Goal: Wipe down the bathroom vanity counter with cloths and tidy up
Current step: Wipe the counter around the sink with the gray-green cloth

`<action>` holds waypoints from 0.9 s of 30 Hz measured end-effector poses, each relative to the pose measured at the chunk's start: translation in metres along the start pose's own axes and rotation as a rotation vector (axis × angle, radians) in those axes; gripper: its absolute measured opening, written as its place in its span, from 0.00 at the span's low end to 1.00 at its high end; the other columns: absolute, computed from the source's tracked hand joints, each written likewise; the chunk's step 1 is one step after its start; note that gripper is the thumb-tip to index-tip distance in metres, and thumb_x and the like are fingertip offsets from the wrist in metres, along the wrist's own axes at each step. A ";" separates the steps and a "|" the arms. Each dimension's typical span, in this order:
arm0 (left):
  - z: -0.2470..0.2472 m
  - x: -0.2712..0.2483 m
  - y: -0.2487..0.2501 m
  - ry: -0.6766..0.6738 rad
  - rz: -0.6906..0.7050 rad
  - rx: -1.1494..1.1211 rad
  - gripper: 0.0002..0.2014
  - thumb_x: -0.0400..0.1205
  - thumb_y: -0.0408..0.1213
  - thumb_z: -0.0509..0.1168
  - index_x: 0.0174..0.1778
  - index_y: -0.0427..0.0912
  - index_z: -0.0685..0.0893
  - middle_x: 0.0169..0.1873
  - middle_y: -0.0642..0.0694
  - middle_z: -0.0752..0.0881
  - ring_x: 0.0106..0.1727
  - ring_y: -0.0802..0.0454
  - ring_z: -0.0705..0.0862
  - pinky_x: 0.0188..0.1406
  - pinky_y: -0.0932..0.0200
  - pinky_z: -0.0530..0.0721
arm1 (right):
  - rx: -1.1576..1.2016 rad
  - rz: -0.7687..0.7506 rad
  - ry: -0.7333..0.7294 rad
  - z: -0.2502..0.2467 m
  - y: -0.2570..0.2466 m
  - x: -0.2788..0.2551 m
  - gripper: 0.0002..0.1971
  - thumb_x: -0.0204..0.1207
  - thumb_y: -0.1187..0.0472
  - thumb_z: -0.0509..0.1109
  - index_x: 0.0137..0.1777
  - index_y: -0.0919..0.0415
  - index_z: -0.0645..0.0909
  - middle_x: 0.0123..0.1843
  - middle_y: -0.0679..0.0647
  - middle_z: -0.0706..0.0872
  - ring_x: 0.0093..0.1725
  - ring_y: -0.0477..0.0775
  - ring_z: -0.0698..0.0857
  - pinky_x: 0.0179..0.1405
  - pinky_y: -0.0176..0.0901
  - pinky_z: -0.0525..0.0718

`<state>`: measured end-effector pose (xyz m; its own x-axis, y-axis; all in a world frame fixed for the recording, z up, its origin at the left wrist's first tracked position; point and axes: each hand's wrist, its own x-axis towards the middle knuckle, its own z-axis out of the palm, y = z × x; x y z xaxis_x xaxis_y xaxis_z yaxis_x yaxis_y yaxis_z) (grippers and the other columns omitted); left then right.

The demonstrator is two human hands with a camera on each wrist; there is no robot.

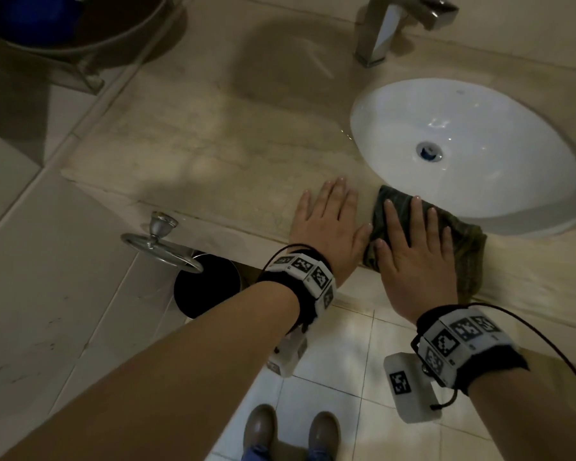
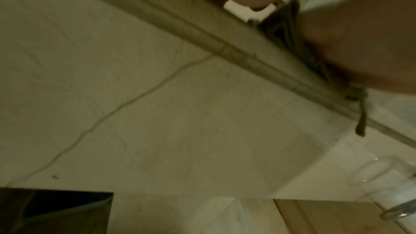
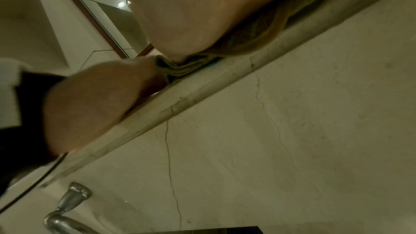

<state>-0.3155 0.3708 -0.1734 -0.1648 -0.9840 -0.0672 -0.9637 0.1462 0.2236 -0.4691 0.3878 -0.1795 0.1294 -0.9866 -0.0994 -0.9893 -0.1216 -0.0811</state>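
Note:
A dark green cloth (image 1: pixel 463 241) lies on the front edge of the beige marble counter (image 1: pixel 213 151), just below the white sink (image 1: pixel 499 134). My right hand (image 1: pixel 413 247) presses flat on the cloth with straight, spread fingers. Part of the cloth hangs over the counter's front lip (image 2: pixel 360 124). My left hand (image 1: pixel 330 224) rests flat on the bare counter right beside it, thumb almost touching the cloth. In the right wrist view the folded cloth (image 3: pixel 180 68) is squeezed under my palm at the counter edge (image 3: pixel 180 106).
A chrome faucet (image 1: pixel 389 24) stands behind the sink. A chrome towel ring (image 1: pixel 157 241) hangs on the vanity's front at left, above a black bin (image 1: pixel 203 287). A dark bowl (image 1: pixel 74 21) sits at the far left corner. Tiled floor and my shoes (image 1: pixel 290 430) are below.

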 end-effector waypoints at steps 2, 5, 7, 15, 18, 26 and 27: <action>-0.017 -0.003 -0.022 -0.018 0.048 -0.004 0.31 0.87 0.53 0.41 0.85 0.44 0.48 0.85 0.45 0.49 0.85 0.49 0.47 0.82 0.46 0.47 | -0.010 -0.001 -0.017 -0.001 0.001 0.000 0.32 0.78 0.39 0.30 0.84 0.42 0.36 0.86 0.56 0.39 0.85 0.61 0.43 0.82 0.59 0.41; -0.038 -0.004 -0.086 0.007 -0.009 0.136 0.31 0.87 0.53 0.43 0.85 0.48 0.47 0.85 0.47 0.48 0.85 0.47 0.47 0.81 0.45 0.49 | -0.018 -0.008 -0.044 -0.004 -0.004 -0.002 0.33 0.78 0.39 0.29 0.84 0.44 0.35 0.86 0.57 0.39 0.85 0.62 0.42 0.82 0.59 0.40; -0.045 0.000 -0.131 -0.004 -0.096 0.184 0.31 0.86 0.54 0.42 0.85 0.47 0.46 0.85 0.47 0.47 0.85 0.47 0.47 0.81 0.45 0.48 | -0.033 -0.010 -0.054 -0.006 -0.013 -0.004 0.34 0.79 0.40 0.30 0.85 0.47 0.38 0.86 0.60 0.41 0.85 0.64 0.44 0.82 0.61 0.42; -0.028 0.006 -0.176 0.034 -0.194 0.167 0.32 0.85 0.57 0.41 0.85 0.51 0.43 0.85 0.50 0.44 0.85 0.48 0.45 0.82 0.41 0.46 | 0.008 -0.021 -0.072 -0.002 -0.081 0.022 0.35 0.78 0.39 0.31 0.85 0.48 0.37 0.86 0.60 0.38 0.84 0.65 0.42 0.82 0.62 0.41; -0.030 0.006 -0.179 0.045 -0.201 0.163 0.32 0.84 0.57 0.41 0.85 0.52 0.45 0.85 0.51 0.46 0.85 0.47 0.47 0.82 0.41 0.48 | 0.010 0.006 -0.067 -0.002 -0.101 0.045 0.32 0.83 0.41 0.38 0.85 0.49 0.37 0.86 0.60 0.38 0.84 0.64 0.41 0.82 0.63 0.41; -0.029 0.006 -0.179 0.093 -0.186 0.173 0.32 0.84 0.58 0.41 0.84 0.52 0.46 0.85 0.50 0.47 0.85 0.47 0.49 0.81 0.41 0.49 | 0.018 0.044 -0.090 -0.008 -0.123 0.093 0.31 0.84 0.41 0.41 0.85 0.46 0.36 0.86 0.57 0.37 0.84 0.62 0.38 0.82 0.62 0.39; -0.029 0.006 -0.178 0.089 -0.186 0.170 0.32 0.84 0.58 0.40 0.84 0.52 0.46 0.85 0.50 0.47 0.85 0.47 0.49 0.81 0.41 0.49 | 0.024 0.039 -0.088 -0.008 -0.123 0.093 0.31 0.84 0.41 0.40 0.85 0.46 0.37 0.86 0.57 0.36 0.84 0.62 0.38 0.82 0.62 0.39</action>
<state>-0.1384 0.3357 -0.1854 0.0305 -0.9995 -0.0042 -0.9984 -0.0307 0.0483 -0.3364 0.3099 -0.1707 0.0969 -0.9770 -0.1901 -0.9920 -0.0791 -0.0987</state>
